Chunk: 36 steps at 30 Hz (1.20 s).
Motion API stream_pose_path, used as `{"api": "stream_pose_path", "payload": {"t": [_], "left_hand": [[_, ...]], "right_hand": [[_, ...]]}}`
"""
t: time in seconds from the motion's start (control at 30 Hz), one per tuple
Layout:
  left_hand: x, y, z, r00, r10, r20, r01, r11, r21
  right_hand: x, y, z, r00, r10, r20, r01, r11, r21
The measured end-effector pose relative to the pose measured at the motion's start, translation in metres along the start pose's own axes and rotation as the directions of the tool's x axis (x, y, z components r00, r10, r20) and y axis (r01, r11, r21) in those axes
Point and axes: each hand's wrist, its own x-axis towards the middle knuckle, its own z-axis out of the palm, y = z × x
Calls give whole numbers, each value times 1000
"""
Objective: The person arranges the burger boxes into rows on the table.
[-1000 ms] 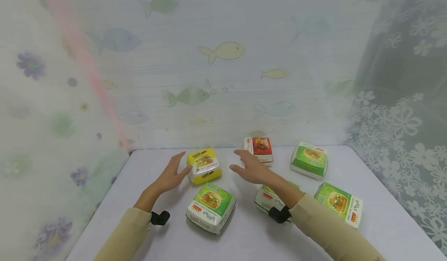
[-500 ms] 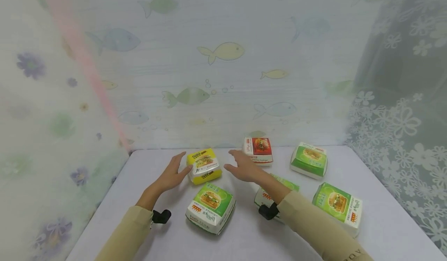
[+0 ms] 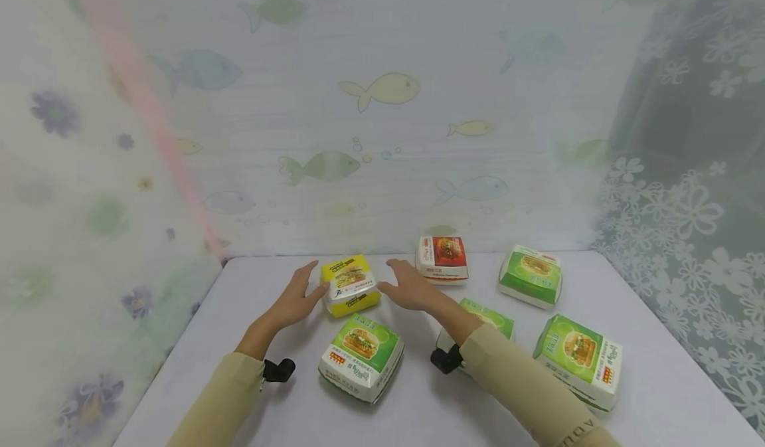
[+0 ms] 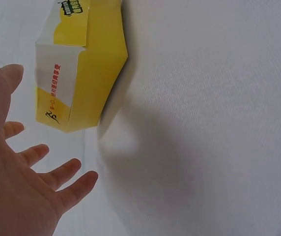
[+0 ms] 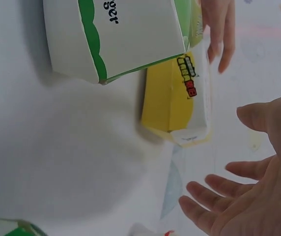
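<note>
A yellow-and-white burger box (image 3: 349,286) sits at the back left of the table, between the two hands. My left hand (image 3: 295,303) is held at its left side, fingers spread and thumb raised; in the left wrist view that hand (image 4: 25,182) shows a gap to the box (image 4: 89,69). On the box's other side is my right hand (image 3: 411,289), fingers extended. From the right wrist view, the right hand (image 5: 258,189) also stands apart from the yellow box (image 5: 172,98). Neither hand holds anything.
A green-and-white burger box (image 3: 361,357) stands in front of the yellow one. Behind my right hand is a red-and-white box (image 3: 442,261). Further green boxes stand at right (image 3: 530,276) and front right (image 3: 578,360); my right forearm partly covers another green box (image 3: 487,317).
My right hand has moved left, away from the front of the red box and closer to the yellow box. The left hand has stayed almost still. The boxes have not moved.
</note>
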Motion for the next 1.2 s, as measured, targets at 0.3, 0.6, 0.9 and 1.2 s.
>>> {"api": "stream_pose_path", "payload": {"t": [0.3,0.6,0.9,1.2], "left_hand": [[1,0,0,1000,-14,16,15,1000,-27],[2,0,2,999,-27,25,28,999,-34],[3,2,3,998,-49,29,50,998,-48],[4,5,5,994,-103,46,106,992,-63]], "right_hand": [[9,-10,5,999,24,28,-23,999,-22],[16,-17,11,997,41,69,-41,999,1],[23,-16,18,993,76,90,-79,996,33],[27,-11,24,989,100,107,-109,990,86]]}}
